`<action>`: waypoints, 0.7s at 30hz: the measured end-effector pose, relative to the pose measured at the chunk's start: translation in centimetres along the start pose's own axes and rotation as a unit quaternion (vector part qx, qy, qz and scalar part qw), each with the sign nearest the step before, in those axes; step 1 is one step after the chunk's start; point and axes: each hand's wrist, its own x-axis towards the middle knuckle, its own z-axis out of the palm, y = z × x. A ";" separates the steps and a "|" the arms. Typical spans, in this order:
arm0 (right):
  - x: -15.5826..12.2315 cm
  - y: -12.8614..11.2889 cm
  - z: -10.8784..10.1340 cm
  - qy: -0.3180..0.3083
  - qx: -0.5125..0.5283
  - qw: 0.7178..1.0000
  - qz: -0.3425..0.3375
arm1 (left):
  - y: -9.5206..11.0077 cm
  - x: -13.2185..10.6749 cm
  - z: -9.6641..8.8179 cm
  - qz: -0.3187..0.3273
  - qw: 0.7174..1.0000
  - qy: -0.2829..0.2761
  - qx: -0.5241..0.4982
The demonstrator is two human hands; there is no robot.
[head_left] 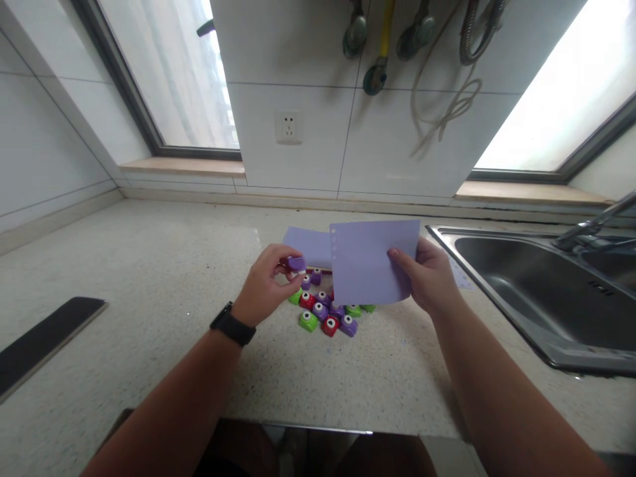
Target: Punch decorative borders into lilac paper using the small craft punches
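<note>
Between the thumb and fingers of my left hand (pixel 269 278) is a small purple craft punch (pixel 297 264). My right hand (pixel 431 275) pinches a lilac sheet of paper (pixel 372 262) by its right side, thumb on top. A row of punched holes runs down the sheet's left edge, close to the left hand but apart from it. Below both hands several more craft punches (pixel 320 310) in green, red and purple stand in a cluster on the counter; the held sheet hides some of them. More lilac paper (pixel 309 245) lies behind the cluster.
A steel sink (pixel 527 291) with a tap (pixel 591 228) is set into the speckled counter (pixel 163 265) at right. Another piece of paper (pixel 460 273) lies beside the sink, partly behind my right hand. A dark flat slab (pixel 50 338) rests at far left. Pipes and a socket (pixel 289 127) are on the wall.
</note>
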 end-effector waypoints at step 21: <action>0.0 0.5 0.6 -0.003 -0.011 1.000 0.021 | -0.9 0.6 -0.9 0.039 0.984 -0.012 0.173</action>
